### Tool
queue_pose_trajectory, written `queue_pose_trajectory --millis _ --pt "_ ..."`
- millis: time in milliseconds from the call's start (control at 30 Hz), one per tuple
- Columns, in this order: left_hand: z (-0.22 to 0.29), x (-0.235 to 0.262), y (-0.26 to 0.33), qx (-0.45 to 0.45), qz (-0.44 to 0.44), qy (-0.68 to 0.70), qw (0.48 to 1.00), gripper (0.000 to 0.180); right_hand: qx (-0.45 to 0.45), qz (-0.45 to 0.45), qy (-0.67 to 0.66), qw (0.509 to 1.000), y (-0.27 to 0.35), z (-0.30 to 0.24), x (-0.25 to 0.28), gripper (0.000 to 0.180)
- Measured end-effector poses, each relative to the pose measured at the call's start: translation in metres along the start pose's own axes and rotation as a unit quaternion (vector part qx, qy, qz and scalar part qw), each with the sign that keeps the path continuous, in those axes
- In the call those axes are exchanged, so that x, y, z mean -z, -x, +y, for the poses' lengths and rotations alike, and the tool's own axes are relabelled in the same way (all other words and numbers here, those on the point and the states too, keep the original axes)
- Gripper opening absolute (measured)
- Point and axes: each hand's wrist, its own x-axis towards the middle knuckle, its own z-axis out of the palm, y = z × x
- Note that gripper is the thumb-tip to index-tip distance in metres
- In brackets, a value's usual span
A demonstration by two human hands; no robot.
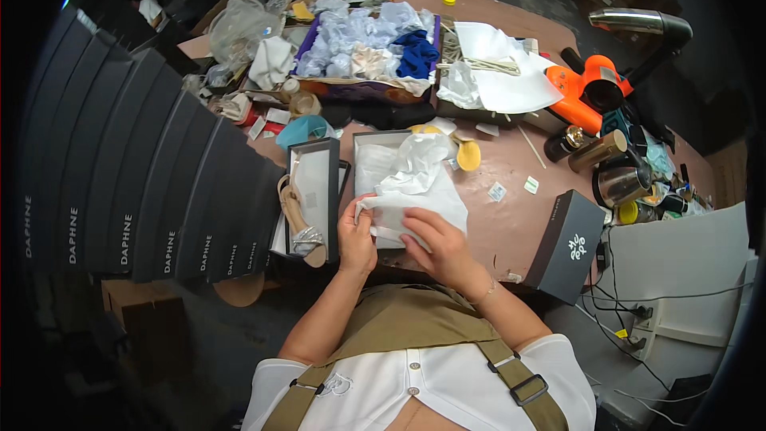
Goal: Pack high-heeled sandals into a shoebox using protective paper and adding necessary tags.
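Note:
A white sheet of tissue paper (399, 215) spreads over an open dark shoe box (383, 135) in front of me, with a crumpled wad of tissue (420, 161) on top. My left hand (357, 238) pinches the sheet's near left edge. Over its near right part lies my right hand (440, 249), fingers apart and touching the paper. Just left of the left hand, a beige sandal (289, 199) with a silver, sparkling strap leans in another open box (323, 179). Whatever the tissue covers is hidden.
Dark shoe boxes (159, 183) stand stacked along the left. A bin of crumpled wrapping (367, 40) sits beyond the work spot. At the right are a dark box (568, 247), an orange heat tool (578, 92) and a metal kettle (622, 175).

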Motion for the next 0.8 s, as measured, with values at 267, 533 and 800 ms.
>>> queue_pose_trajectory --millis 267,533,800 --pt "0.087 0.064 0.082 -0.287 -0.083 -0.628 0.719 0.052 -0.083 -0.122 0.070 0.986 0.026 -0.038 -0.082 0.040" --pt "0.109 0.227 0.135 -0.088 -0.046 -0.532 0.841 0.038 -0.220 -0.196 -0.205 0.933 -0.014 -0.085 -0.129 0.034" --pt "0.116 0.283 0.157 -0.116 -0.024 -0.605 0.787 0.032 -0.047 -0.142 0.229 0.962 -0.066 0.017 -0.299 0.044"
